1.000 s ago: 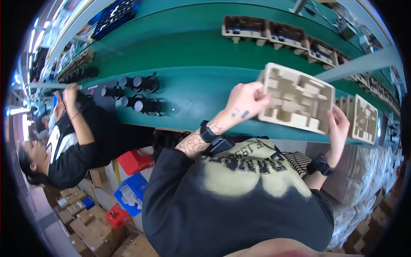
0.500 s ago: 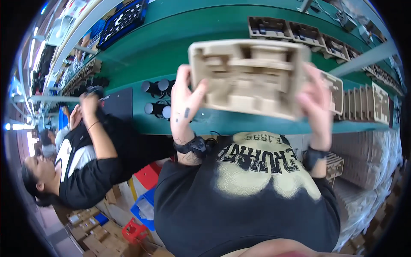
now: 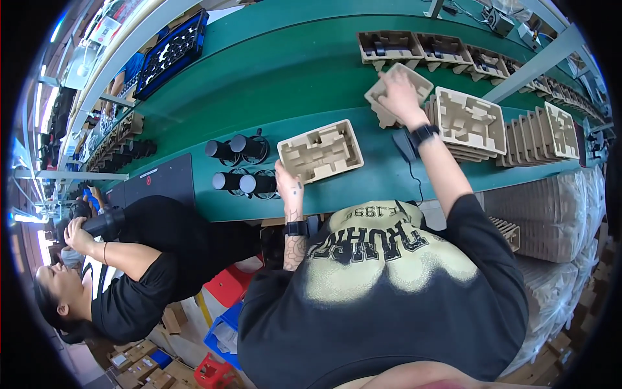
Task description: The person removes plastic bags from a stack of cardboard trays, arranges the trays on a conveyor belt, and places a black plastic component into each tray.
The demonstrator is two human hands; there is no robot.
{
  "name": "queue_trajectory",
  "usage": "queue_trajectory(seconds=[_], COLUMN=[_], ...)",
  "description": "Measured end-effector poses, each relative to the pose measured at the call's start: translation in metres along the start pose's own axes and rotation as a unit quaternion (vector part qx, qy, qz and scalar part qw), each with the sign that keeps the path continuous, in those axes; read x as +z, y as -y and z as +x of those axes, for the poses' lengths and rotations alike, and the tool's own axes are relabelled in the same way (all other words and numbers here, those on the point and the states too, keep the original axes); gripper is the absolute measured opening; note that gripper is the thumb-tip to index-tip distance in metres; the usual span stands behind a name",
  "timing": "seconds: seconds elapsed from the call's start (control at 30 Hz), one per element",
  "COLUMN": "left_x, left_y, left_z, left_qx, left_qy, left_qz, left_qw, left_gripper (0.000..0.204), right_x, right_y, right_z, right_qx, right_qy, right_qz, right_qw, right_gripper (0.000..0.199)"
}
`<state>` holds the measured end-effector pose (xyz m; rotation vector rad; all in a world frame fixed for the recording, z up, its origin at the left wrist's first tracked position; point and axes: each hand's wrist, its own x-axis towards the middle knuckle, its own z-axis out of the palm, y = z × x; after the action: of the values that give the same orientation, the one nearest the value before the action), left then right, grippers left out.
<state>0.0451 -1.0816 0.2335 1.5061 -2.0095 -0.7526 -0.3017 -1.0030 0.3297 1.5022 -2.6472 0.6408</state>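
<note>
A beige moulded-pulp tray lies on the green workbench, its compartments facing up. My left hand grips its left end, with thumb and fingers at the edge. Farther right, my right hand is closed over a second, tilted pulp tray; its fingers are partly blurred. To the left of my left hand stand several black cylindrical devices with pale grey round ends. Close by the right hand is a stack of pulp trays.
Another row of nested trays stands at the right. Along the back runs a line of trays holding black parts. A metal post crosses at the right. A co-worker on the left holds a black device.
The tray that both hands held up is lowered onto the bench, left hand still on it. My right hand has let go and moved back to a second tray.
</note>
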Motion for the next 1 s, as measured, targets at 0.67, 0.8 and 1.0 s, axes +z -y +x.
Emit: queue_trajectory(seconds=[0.67,0.8,1.0], left_x=[0.039,0.048,0.028], left_y=[-0.053,-0.043,-0.038], left_z=[0.029,0.042,0.039], left_qx=[0.416,0.366,0.367], left_qy=[0.079,0.054,0.103], left_qz=[0.157,0.195,0.105], left_qw=[0.892,0.908,0.919], left_gripper=[0.041,0.04,0.035], right_x=[0.117,0.131,-0.011], right_y=[0.057,0.083,0.074], right_z=[-0.038,-0.028,-0.106], right_qx=[0.062,0.045,-0.146], right_qy=[0.096,0.106,0.187], right_qz=[0.149,0.316,0.465], right_qw=[0.982,0.942,0.853], right_gripper=[0.027,0.031,0.035])
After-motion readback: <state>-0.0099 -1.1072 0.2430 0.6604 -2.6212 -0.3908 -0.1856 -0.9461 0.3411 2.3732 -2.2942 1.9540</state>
